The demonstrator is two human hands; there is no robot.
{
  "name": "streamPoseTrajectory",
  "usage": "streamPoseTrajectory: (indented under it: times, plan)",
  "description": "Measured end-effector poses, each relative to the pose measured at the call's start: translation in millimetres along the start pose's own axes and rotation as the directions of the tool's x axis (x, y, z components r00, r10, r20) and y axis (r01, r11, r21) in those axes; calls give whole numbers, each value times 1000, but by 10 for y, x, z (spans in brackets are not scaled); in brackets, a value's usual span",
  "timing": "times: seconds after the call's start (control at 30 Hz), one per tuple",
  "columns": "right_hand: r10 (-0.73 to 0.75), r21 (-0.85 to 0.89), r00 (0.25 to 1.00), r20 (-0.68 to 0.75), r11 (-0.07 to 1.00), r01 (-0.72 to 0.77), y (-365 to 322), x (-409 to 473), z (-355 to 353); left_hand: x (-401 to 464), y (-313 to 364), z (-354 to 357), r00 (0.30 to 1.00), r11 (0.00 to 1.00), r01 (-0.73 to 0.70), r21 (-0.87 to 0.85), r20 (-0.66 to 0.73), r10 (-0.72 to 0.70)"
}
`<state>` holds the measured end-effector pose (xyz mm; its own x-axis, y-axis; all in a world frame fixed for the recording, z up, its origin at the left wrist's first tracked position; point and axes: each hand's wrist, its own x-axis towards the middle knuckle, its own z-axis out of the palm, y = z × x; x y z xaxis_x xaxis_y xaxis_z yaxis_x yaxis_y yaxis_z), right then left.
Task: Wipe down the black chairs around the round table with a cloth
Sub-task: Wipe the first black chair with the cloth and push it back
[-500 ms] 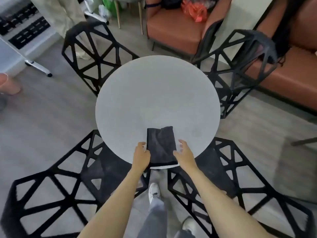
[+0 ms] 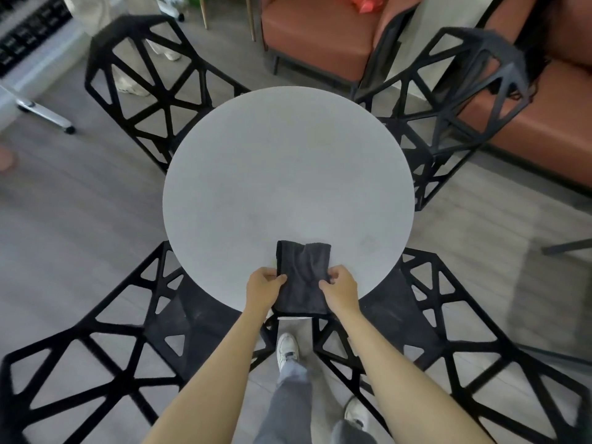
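Near chairs [image 2: 96, 354] cut off by bottom edge, cloth [image 2: 302, 277] edges under hands [image 2: 264, 288]

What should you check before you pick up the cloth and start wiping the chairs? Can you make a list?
1. Left hand pinches the cloth: ok.
2. Right hand pinches it too: ok.
3. Cloth lies on the round table, near edge: ok.
4. Cloth damp or clean: cannot tell.
5. Four black chairs around the table, the nearest at the left and right: ok.
6. Chairs wiped already: cannot tell.
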<state>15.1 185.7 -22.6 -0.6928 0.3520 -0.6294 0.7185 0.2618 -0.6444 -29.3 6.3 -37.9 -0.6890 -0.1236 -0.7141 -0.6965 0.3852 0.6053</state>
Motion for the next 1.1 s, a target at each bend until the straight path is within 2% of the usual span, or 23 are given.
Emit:
streamPoseTrajectory:
  times: [0.23,0.4,0.5,0.73,0.9,1.1]
  plan:
    - [-96,149,990,-104,983,111,403,-472,-665,-648,-147,393,982,987,-162,-24,94,163]
    - [-233,95,965,-124,965,245,1039,-918,-1267,-1328,-438,1016,975,980,-189,-66,102,195]
    - [-318,54,944,-86,945,323,1519,-1182,-1644,-1796,-678,1417,973,974,-196,-110,102,208]
    - [-379,15,922,-80,924,382,2531,-1770,-2310,-2793,-1143,2153,965,968,-223,-117,115,236]
    - [-385,-171,918,-94,915,366,3170,-2142,-2492,-3313,-1464,2464,966,971,-238,-26,102,239]
    - [-408,-537,912,-49,780,320,3799,-2431,-2563,-3570,-1983,2866,962,995,-104,0,254,101]
